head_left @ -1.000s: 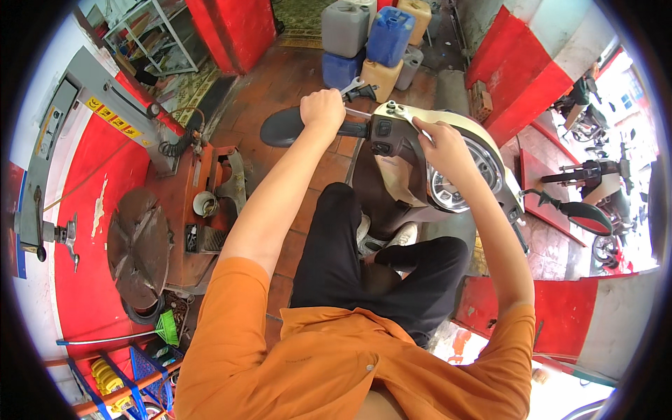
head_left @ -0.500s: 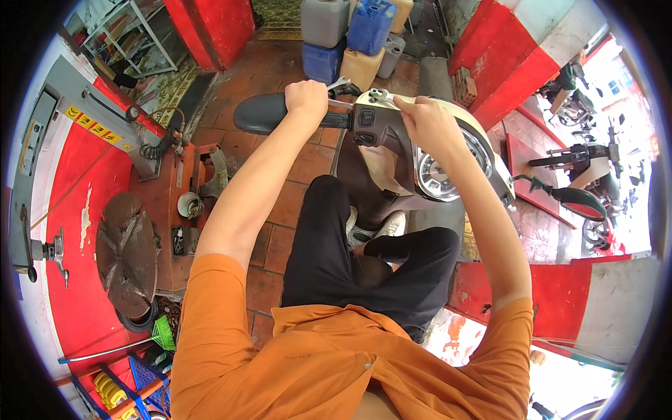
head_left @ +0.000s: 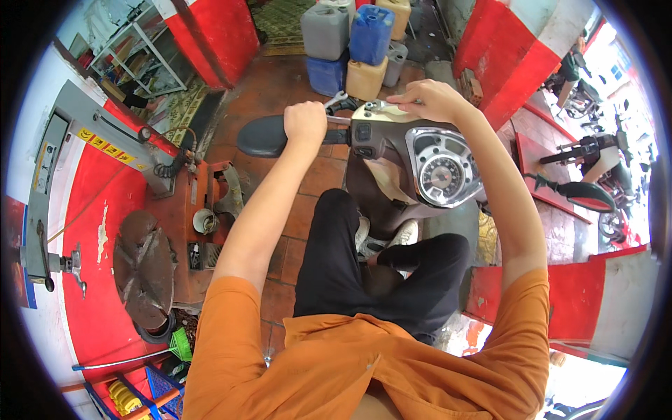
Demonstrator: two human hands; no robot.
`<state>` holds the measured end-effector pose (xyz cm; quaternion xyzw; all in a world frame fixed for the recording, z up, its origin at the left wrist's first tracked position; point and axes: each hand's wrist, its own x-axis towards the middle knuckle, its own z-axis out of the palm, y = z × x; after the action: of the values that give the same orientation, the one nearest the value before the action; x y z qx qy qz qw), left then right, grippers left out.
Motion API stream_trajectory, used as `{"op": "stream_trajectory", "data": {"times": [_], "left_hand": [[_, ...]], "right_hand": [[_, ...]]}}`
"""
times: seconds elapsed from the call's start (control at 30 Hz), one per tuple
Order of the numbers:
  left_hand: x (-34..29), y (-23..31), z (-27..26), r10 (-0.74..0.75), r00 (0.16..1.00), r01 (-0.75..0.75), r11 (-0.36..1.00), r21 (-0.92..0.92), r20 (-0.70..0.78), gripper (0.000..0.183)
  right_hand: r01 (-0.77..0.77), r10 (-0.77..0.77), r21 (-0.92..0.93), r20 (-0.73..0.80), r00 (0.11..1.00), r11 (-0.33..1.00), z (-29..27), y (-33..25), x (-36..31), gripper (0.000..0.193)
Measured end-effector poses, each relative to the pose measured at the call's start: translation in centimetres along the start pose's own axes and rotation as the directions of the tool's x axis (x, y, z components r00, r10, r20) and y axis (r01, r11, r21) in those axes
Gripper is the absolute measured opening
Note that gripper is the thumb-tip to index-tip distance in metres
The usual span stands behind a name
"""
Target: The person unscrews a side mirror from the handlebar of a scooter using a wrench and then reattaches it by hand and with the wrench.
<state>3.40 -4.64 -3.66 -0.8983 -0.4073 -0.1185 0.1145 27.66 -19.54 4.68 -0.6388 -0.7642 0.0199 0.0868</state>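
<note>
My left hand is closed in a fist around the scooter's left handlebar grip. Beside it, the oval black mirror sticks out to the left. The open jaw of a silver wrench shows just beyond the fist; whether the fist also holds it is hidden. Over the cream top edge of the handlebar cover, my right hand pinches a short silver tool, apparently a wrench, lying along the cover. Its far end is covered by the fingers. The round speedometer shows below my right forearm.
Plastic jerrycans stand stacked ahead. A red tire-changing machine with a round turntable is on the left. Right of the scooter are its right mirror, a red-and-white pillar and parked motorbikes.
My right hand has moved left and away from me, its wrist lifting clear of the gauge, which shows more fully. My left hand keeps its hold. The view has shifted slightly.
</note>
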Motion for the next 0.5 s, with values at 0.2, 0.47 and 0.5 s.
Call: {"op": "stream_trajectory", "data": {"times": [0.2,0.47,0.5], "left_hand": [[-0.4,0.6,0.0,-0.030,0.998,0.032,0.999,0.035,-0.056,0.018],[-0.5,0.9,0.6,-0.045,0.992,0.051,0.997,0.052,-0.122,0.015],[-0.4,0.8,0.5,-0.046,0.991,0.054,0.997,0.055,-0.126,0.015]], "right_hand": [[0.003,-0.003,0.241,0.002,1.000,0.971,1.1,1.2,0.8,0.026],[0.035,-0.026,0.085,-0.106,0.994,0.996,1.7,0.1,0.0,0.027],[0.043,-0.035,0.056,-0.123,0.992,0.998,1.7,0.1,0.2,0.027]]}}
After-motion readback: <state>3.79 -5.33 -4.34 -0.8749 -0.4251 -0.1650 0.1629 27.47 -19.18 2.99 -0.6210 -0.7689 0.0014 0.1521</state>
